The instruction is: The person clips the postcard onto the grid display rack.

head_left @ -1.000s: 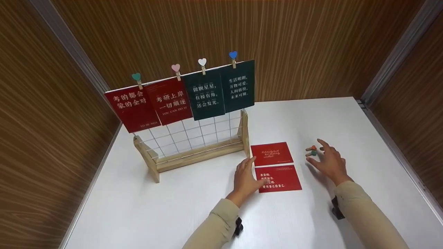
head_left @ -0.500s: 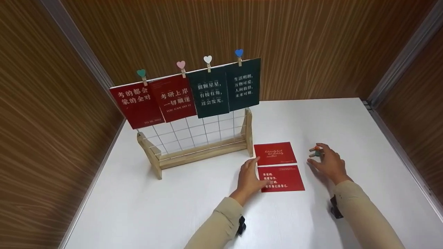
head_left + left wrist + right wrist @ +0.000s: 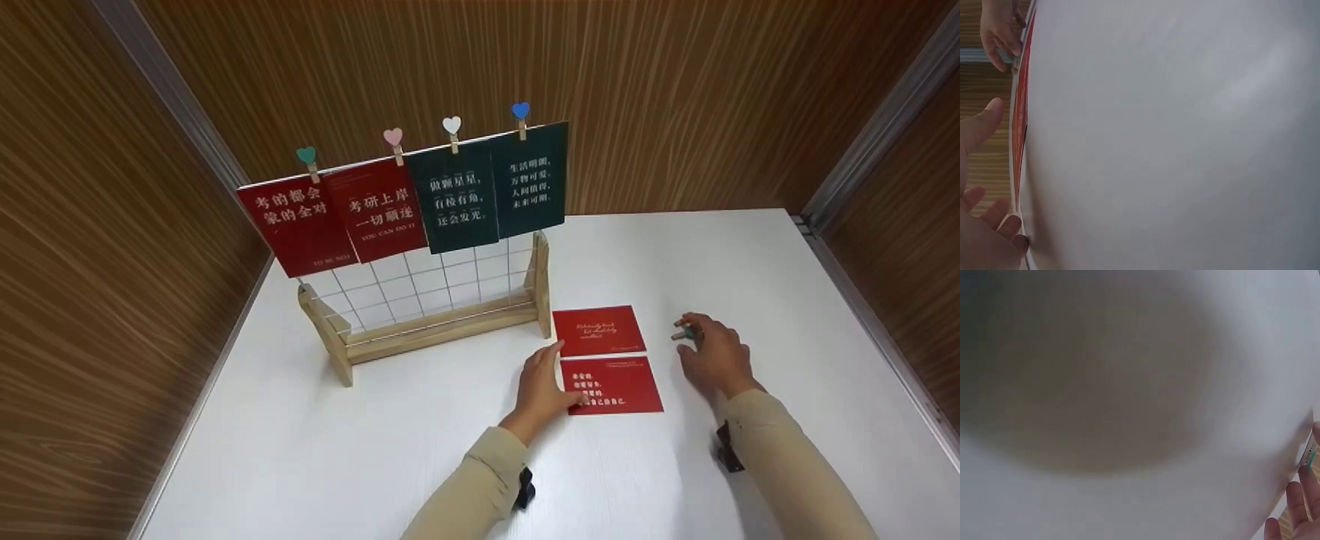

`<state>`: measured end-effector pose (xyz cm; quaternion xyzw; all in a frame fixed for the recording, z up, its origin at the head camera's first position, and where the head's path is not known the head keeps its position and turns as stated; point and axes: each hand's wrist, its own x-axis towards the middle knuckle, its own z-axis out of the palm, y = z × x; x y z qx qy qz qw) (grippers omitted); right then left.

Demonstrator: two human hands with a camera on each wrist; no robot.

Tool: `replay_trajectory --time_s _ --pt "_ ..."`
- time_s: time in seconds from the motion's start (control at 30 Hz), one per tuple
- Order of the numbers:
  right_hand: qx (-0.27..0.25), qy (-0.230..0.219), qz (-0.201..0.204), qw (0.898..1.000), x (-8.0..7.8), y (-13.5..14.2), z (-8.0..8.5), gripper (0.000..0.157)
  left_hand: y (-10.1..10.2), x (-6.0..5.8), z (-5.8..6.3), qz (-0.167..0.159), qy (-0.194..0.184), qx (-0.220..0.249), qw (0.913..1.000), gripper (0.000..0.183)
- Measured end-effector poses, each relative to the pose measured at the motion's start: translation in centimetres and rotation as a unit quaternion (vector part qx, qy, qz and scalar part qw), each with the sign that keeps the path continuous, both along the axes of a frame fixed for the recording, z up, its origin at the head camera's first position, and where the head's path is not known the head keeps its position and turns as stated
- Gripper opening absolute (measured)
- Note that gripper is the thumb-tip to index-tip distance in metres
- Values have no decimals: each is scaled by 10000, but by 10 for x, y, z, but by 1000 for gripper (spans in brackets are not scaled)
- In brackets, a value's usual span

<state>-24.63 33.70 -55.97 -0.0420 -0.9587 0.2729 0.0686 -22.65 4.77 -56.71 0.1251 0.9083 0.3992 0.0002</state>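
My left hand is spread beside two red cards, its fingers at their left edges and its thumb over the lower card. The upper red card lies just behind that one, both flat on the white table. To their right, my right hand reaches two small wooden clothespins. Its fingers cover most of one clothespin, while the green-topped clothespin shows between fingers and thumb. In the right wrist view the extended fingers are right at a clothespin, partly cut off by the frame edge.
A wire-grid rack with a wooden base stands at the left. Along its top hang two red cards and two dark green cards, held by heart-topped clothespins. Wood-grain walls border the table.
My right hand's fingers have drawn in over the clothespins, covering the orange-topped one. My left hand stays by the cards. The head view has shifted slightly.
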Motion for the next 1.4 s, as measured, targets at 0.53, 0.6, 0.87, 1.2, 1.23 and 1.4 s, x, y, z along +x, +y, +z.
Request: replay_trajectory --time_s 0.53,0.6,0.87,1.2,1.23,1.4 --pt "-41 159 -52 9999 0 2 -5 29 -2 0 -4 -126 120 -250 9995 90" --pt "-100 129 -108 9998 0 1 -5 27 -2 -1 -4 -142 175 -276 9994 89" --pt "8 165 -60 9998 0 -1 -2 26 -3 -1 -5 -98 31 -236 9997 88" --pt "-74 226 -189 9995 0 -4 -4 23 -4 0 -4 -138 325 -559 9978 86" --pt "-81 229 -193 9995 -1 -4 -4 22 -4 0 -4 -144 339 -544 9978 86" --pt "-112 171 -228 9995 0 -5 -5 20 -4 0 -4 -183 257 -490 9983 88"
